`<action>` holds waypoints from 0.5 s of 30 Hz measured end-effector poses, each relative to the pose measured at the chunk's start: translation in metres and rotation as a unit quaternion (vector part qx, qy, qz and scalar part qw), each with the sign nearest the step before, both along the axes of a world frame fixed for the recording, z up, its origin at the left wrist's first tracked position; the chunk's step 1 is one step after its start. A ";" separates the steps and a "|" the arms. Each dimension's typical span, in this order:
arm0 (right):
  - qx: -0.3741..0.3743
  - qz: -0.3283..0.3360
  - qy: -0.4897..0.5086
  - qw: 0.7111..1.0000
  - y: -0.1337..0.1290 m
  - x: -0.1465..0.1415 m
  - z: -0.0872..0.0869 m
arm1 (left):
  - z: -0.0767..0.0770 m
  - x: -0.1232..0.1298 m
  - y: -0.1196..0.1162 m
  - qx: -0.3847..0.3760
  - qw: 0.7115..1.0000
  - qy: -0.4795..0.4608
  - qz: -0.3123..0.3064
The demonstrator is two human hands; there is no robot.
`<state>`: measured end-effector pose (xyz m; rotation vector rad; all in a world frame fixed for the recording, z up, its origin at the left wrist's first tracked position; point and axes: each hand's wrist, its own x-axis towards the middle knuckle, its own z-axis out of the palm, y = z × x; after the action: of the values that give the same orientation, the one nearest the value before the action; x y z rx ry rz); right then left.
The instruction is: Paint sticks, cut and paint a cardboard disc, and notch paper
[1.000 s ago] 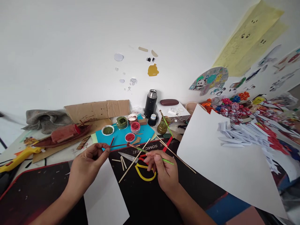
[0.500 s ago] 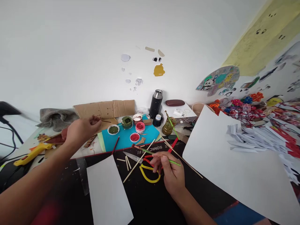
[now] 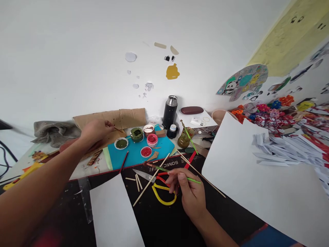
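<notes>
My left hand (image 3: 99,129) reaches out to the back left, its fingertips pinching a short, thin brown stick (image 3: 118,129) in front of the cardboard (image 3: 128,117). In my right hand (image 3: 191,190) is a paintbrush (image 3: 159,168) with a green handle, its reddish-brown tip pointing left. Beneath that brush lie scissors (image 3: 164,201) with yellow and red handles and a long pale stick (image 3: 144,190). An open green paint jar (image 3: 136,136) and a red paint jar (image 3: 152,140) stand on the blue sheet (image 3: 133,156), with a lid of green paint (image 3: 121,143) and a lid of red paint (image 3: 146,152).
A black thermos (image 3: 170,112) stands near the wall. Another brush leans in a murky jar (image 3: 184,138). White paper (image 3: 115,212) lies in front, and a large white sheet (image 3: 231,178) covers the right side. The yellow glue gun (image 3: 23,175) is at left.
My left hand has moved slightly right and up with the thin stick. My right hand keeps hold of the paintbrush in nearly the same place. The view has shifted a little.
</notes>
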<state>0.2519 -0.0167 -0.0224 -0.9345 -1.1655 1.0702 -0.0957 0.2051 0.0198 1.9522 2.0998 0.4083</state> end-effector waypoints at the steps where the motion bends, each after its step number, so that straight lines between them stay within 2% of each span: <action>1: -0.003 0.000 0.002 1.000 0.000 0.000 0.000 | 0.000 0.001 0.000 -0.008 1.000 0.017 0.004; 7: -0.008 0.004 0.005 1.000 0.001 0.000 -0.001 | 0.007 0.006 -0.001 -0.042 0.994 0.102 0.010; 15: -0.017 0.009 0.007 1.000 0.001 0.001 -0.002 | 0.009 0.005 0.003 0.009 0.993 0.113 -0.030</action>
<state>0.2527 -0.0161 -0.0246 -0.9421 -1.1488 1.1129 -0.0909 0.2080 0.0287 2.1551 2.1699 0.2029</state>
